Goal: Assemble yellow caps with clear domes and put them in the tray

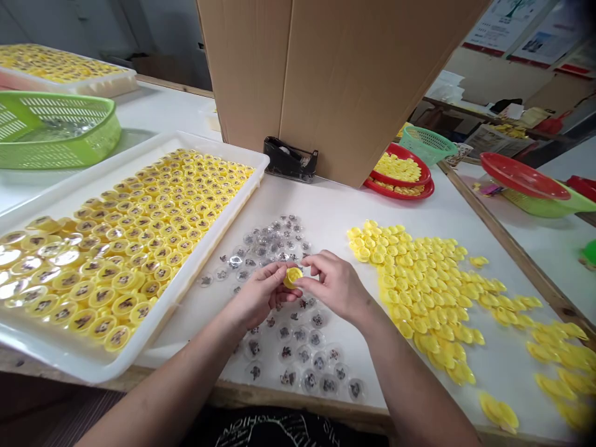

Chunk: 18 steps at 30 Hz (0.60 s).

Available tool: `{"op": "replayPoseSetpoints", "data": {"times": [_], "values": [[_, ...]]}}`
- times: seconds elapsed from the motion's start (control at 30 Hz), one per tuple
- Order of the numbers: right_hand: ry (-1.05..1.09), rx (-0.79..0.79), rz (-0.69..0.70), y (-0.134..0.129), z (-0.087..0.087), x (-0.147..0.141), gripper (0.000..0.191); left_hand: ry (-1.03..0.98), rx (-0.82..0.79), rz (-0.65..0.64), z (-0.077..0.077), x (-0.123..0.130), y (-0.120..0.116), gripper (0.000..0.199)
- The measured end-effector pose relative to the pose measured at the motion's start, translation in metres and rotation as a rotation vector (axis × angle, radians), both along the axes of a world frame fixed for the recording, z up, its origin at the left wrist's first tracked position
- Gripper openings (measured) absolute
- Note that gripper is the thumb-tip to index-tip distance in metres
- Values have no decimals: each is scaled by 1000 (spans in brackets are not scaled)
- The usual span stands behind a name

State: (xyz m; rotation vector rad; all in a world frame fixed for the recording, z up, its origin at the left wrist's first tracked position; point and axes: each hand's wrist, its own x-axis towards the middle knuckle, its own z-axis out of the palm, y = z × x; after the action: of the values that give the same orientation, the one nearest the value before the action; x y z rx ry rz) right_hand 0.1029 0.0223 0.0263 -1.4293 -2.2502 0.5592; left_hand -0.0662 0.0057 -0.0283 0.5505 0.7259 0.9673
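A small yellow plastic cap [292, 277], round and shallow, sits pinched between the fingertips of the left hand [261, 293] and right hand [333, 287], above the white table [335, 208]; clear round capsules [288, 347] lie beneath and beside both hands; loose yellow caps [428, 292] spread near the right hand; a white plastic tray [210, 249] has its rim just left of the capsules.

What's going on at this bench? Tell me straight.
A person at a white table is pinching a small yellow cap between the left hand and the right hand. Clear round capsules with dark contents lie scattered around the hands, loose yellow caps are spread out to the right, and a white tray on the left holds rows of yellow pieces with dark centres.
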Motion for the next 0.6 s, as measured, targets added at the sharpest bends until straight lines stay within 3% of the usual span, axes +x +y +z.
{"op": "replayPoseSetpoints", "data": {"times": [0.07,0.17,0.33,0.47,0.6], "values": [[11,-3,-26,5,-14,8,8,21,-29,96,1,-6,5,29],[-47,-37,9,8,-36,18,16,62,-31,215,3,-12,12,25],[-14,-100,101,4,-58,15,20,82,3,230,2,-12,13,28],[120,-160,34,1,-57,16,15,70,-6,194,0,-10,9,32],[345,-286,-24,-7,-44,23,20,11,-7,99,-1,-6,4,34]]}}
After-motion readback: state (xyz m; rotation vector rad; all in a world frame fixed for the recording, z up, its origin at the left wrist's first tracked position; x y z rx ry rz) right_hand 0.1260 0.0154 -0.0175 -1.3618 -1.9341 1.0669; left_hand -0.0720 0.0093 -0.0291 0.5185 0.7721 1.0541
